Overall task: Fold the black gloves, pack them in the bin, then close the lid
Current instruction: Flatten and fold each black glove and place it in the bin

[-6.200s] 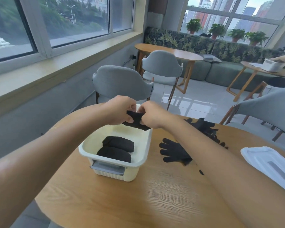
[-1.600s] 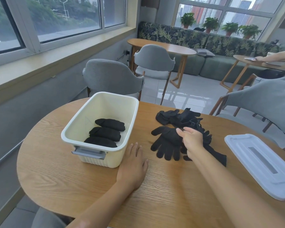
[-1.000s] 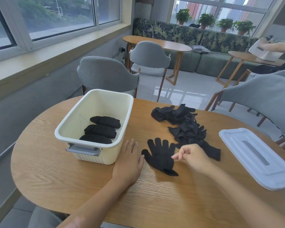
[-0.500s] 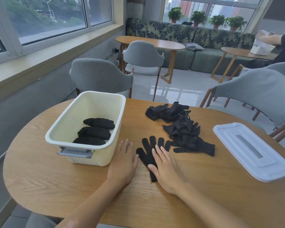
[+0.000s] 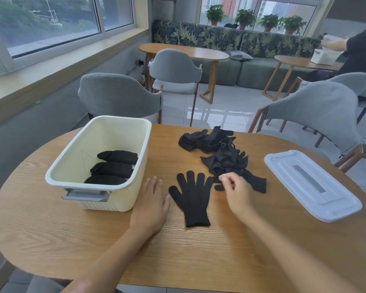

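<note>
folded gloves [image 5: 114, 167]: 3, inside bin
bin [image 5: 76, 166]: 1
flat glove [image 5: 193, 197]: 1, right of bin
loose glove pile [image 5: 220, 153]: 1, count n/a, tangled
lid [image 5: 311, 185]: 1, far right of bin
hands: 2, L [image 5: 150, 206] + R [image 5: 237, 193]

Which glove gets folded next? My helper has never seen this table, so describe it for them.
On the round wooden table, look between the cream bin and the white lid. The flat glove lies between the two hands, spread out alone, unlike the tangled heap behind it.
</note>
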Motion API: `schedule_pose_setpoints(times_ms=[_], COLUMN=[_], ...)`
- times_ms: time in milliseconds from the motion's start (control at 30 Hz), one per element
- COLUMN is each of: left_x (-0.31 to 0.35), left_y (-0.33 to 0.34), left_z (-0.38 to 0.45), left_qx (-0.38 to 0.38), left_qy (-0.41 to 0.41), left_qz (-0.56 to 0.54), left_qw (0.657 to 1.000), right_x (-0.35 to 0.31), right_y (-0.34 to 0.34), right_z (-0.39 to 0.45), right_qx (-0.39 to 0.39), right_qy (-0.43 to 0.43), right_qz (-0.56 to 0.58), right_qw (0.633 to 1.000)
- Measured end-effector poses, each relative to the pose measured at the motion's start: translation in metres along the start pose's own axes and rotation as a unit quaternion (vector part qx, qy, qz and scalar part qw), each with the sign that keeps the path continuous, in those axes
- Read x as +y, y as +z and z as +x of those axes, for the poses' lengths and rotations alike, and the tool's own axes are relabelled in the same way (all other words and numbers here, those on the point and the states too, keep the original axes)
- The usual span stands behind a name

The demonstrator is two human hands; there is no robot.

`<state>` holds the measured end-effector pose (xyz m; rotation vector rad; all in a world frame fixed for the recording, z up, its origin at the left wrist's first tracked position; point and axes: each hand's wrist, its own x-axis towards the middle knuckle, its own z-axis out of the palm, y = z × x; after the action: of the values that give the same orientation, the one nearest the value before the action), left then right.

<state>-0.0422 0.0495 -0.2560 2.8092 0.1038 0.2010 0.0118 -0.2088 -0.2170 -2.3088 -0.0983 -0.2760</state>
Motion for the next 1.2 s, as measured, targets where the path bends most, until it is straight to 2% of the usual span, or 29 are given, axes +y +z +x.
schedule_pose_setpoints(times_ms=[100,233,333,433,700,900,1033,1200], left_x=[-0.001,0.000,0.000,0.001,0.002,0.002,0.003,0.003], left_y=[0.001,0.001,0.001,0.000,-0.002,-0.001,-0.002,-0.003], left_z=[0.000,0.000,0.000,-0.001,0.000,0.000,0.000,-0.001], left_qx=[-0.001,0.001,0.001,0.001,-0.006,-0.011,-0.012,-0.013], left_qy=[-0.003,-0.005,-0.006,-0.006,-0.010,-0.013,-0.014,-0.014], left_qz=[-0.003,-0.006,-0.001,-0.004,0.003,0.005,-0.002,-0.008], left_qw=[1.000,1.000,1.000,1.000,1.000,1.000,1.000,1.000], right_x=[0.032,0.073,0.094,0.102,0.096,0.073,0.028,-0.030], right_y=[-0.024,-0.050,-0.058,-0.062,-0.063,-0.076,-0.098,-0.122], right_z=[0.021,0.040,0.048,0.054,0.063,0.073,0.084,0.088], right_qx=[0.071,0.099,0.062,0.032,0.007,0.036,0.094,0.109], right_qy=[0.047,0.126,0.203,0.242,0.302,0.245,0.169,0.063], right_qz=[-0.017,-0.094,-0.154,-0.187,-0.169,0.001,0.027,0.024], right_qw=[0.996,0.983,0.965,0.952,0.938,0.969,0.981,0.992])
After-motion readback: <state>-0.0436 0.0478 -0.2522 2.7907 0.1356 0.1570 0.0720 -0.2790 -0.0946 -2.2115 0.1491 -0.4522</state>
